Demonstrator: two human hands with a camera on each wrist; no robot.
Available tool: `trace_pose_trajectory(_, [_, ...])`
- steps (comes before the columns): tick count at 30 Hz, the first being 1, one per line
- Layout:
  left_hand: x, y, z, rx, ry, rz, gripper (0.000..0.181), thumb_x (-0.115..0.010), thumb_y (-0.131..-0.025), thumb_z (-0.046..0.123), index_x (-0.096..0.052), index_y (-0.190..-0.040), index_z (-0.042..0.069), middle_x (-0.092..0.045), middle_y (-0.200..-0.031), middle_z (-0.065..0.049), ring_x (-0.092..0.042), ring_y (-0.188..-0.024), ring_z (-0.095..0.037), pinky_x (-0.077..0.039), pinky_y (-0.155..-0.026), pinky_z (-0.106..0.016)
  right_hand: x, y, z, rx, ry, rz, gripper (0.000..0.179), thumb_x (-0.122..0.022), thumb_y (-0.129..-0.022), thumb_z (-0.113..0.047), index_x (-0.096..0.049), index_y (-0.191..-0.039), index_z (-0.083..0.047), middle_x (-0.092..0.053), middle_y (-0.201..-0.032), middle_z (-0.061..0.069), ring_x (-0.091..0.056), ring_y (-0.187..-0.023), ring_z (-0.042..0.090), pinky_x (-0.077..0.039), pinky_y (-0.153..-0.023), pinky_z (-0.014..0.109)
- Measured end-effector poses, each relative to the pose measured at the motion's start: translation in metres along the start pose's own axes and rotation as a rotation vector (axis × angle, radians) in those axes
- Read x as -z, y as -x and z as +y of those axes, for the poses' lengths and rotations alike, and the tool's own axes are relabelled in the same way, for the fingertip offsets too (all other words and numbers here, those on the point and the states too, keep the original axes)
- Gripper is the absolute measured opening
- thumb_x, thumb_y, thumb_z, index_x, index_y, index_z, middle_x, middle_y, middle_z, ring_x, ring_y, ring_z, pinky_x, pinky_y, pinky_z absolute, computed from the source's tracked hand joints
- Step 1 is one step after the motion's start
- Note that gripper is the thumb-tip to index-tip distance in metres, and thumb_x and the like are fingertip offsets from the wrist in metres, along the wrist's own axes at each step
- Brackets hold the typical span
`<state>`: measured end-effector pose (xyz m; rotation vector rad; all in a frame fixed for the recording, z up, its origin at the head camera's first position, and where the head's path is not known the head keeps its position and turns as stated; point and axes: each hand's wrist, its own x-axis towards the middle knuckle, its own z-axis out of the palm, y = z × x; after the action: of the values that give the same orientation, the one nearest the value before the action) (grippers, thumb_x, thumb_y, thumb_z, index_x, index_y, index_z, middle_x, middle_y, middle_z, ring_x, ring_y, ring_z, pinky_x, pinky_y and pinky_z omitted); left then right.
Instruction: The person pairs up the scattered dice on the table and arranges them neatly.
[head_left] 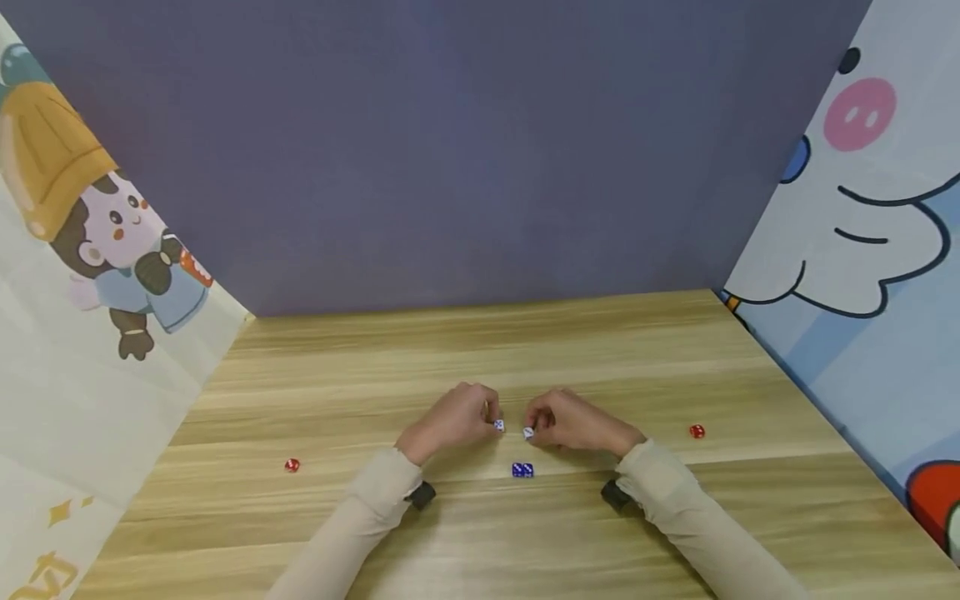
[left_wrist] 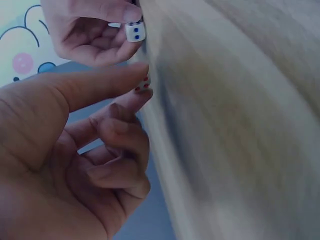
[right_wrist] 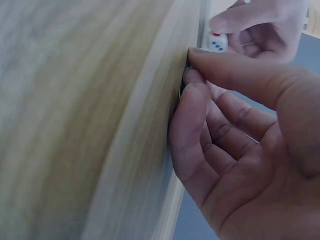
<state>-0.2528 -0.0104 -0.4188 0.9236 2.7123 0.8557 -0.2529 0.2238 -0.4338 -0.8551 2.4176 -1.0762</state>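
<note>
Between thumb and fingertip, my left hand [head_left: 459,419] pinches a white die [head_left: 498,426], mostly covered by the fingers in the left wrist view. My right hand [head_left: 573,421] pinches a second white die [head_left: 528,432], whose blue pips show in the left wrist view. Both hands are close over the table, facing each other with a small gap between the two white dice. Nearer to me, two blue dice [head_left: 522,470] lie side by side on the wood. In the right wrist view the right fingertips [right_wrist: 196,57] largely hide their own die.
A red die [head_left: 292,465] lies on the table [head_left: 480,350] far to the left, and another red die [head_left: 697,431] far to the right. A grey-purple panel [head_left: 480,167] rises behind the table. Cartoon-printed walls flank both sides.
</note>
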Motion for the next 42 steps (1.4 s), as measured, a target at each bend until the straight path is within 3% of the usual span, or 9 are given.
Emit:
trace_pose_trajectory(6, [-0.007, -0.006, 0.000, -0.009, 0.060, -0.056, 0.018, -0.081, -0.081, 0.011, -0.064, -0.076, 0.014, -0.064, -0.074, 0.007, -0.053, -0.060, -0.006, -0.047, -0.059, -0.023, 0.000, -0.001, 0.000, 0.001, -0.005, -0.009, 0.005, -0.073, -0.089, -0.007, -0.070, -0.093, -0.008, -0.064, -0.071, 0.003, -0.059, -0.054, 0.014, -0.051, -0.047, 0.027])
trace_pose_trajectory(14, [-0.014, -0.010, 0.004, -0.004, 0.082, -0.072, 0.016, -0.082, -0.081, 0.012, -0.066, -0.080, 0.013, -0.062, -0.071, 0.007, -0.053, -0.059, -0.006, -0.046, -0.056, -0.021, 0.000, -0.001, 0.000, 0.001, 0.007, -0.002, 0.007, -0.074, -0.089, -0.008, -0.070, -0.094, -0.010, -0.063, -0.071, 0.001, -0.059, -0.055, 0.014, -0.051, -0.048, 0.028])
trace_pose_trajectory(19, [-0.016, -0.011, 0.001, 0.026, 0.146, -0.087, 0.017, -0.082, -0.080, 0.014, -0.066, -0.080, 0.015, -0.063, -0.071, 0.007, -0.054, -0.057, -0.007, -0.047, -0.055, -0.022, -0.001, -0.001, -0.001, -0.009, 0.013, -0.002, 0.008, -0.073, -0.088, -0.007, -0.070, -0.094, -0.011, -0.064, -0.070, 0.002, -0.059, -0.054, 0.014, -0.051, -0.048, 0.028])
trace_pose_trajectory(27, [-0.020, -0.013, -0.001, 0.030, 0.220, -0.091, 0.017, -0.082, -0.081, 0.011, -0.066, -0.081, 0.013, -0.062, -0.070, 0.004, -0.054, -0.056, -0.007, -0.046, -0.053, -0.022, -0.002, -0.001, -0.001, -0.005, 0.048, 0.003, 0.008, -0.072, -0.089, -0.008, -0.070, -0.094, -0.013, -0.063, -0.068, 0.000, -0.056, -0.052, 0.012, -0.048, -0.047, 0.027])
trace_pose_trajectory(42, [-0.025, -0.014, -0.005, 0.010, 0.232, -0.071, 0.019, -0.083, -0.079, 0.008, -0.065, -0.085, 0.012, -0.060, -0.070, 0.003, -0.052, -0.058, -0.007, -0.044, -0.054, -0.021, -0.003, -0.004, 0.002, 0.021, 0.060, 0.014, 0.010, -0.074, -0.087, -0.006, -0.070, -0.092, -0.014, -0.064, -0.072, -0.002, -0.055, -0.057, 0.008, -0.047, -0.052, 0.025])
